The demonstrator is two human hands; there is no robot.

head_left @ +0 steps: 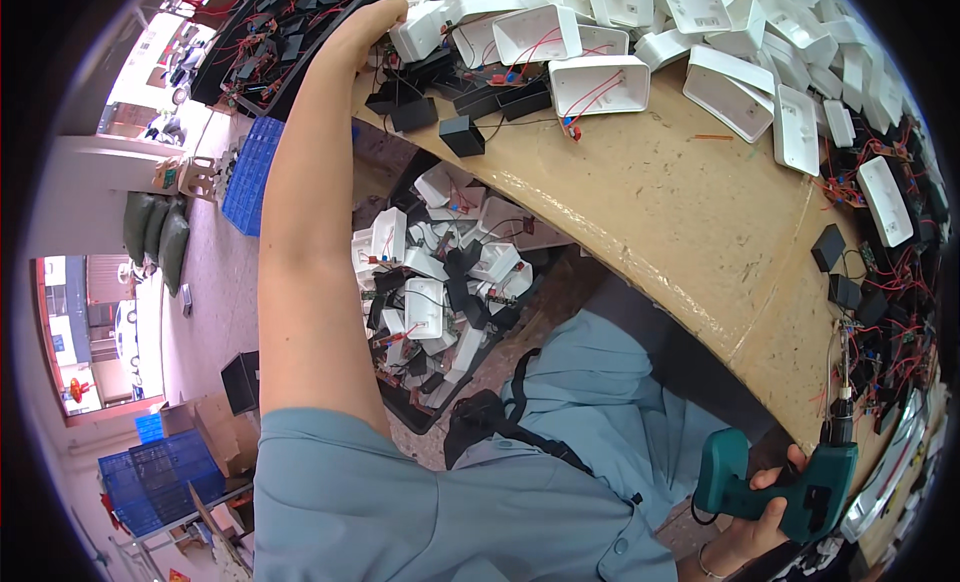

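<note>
My left arm stretches far across to the back of the table. My left hand (376,28) is closed at the edge of a white plastic case (418,34), with part of its fingers hidden. Black plastic boxes (414,115) with wires lie just nearer than that hand. Low at the right, my right hand (762,517) is wrapped round the grip of a green power screwdriver (828,482). The tool's long thin bit (845,357) points away from me, alongside wired circuit boards and small black boxes (843,291) at the table's right side.
White open cases (600,85), some with red wires, pile along the back of the brown table (640,202). Below its edge, a black crate (425,422) holds mixed white and black parts. Another black tray (262,97) of wired parts and a blue crate (252,177) stand left.
</note>
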